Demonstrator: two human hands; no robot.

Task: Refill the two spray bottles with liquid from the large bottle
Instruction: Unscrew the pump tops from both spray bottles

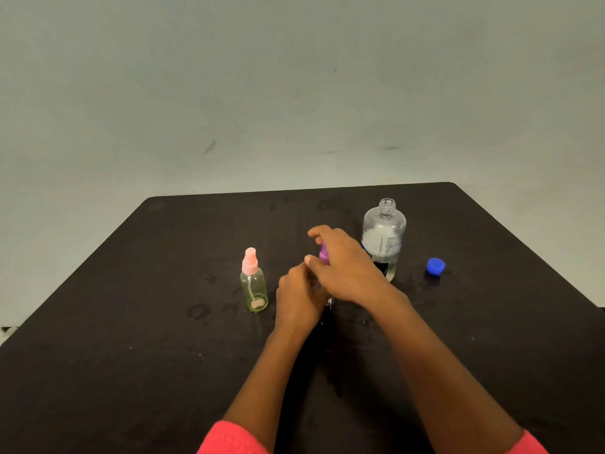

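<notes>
Pinching purple plastic spray cap [324,254]: right hand [343,267] grip; left hand [299,296] grip wraps clear bottle [330,301].

Black table [131,290] bearing, left to right across mid-frame: upright pink-capped spray bottle [253,283], purple-capped spray bottle [324,255] (largely hidden), uncapped large bottle [384,234], loose blue cap [435,266]

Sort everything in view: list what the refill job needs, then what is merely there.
Needed for the job:
large bottle, uncapped
blue cap, lying beside it
pink-topped spray bottle
purple-topped spray bottle, held by the left hand and right hand

Merely there:
black table
grey wall
</notes>
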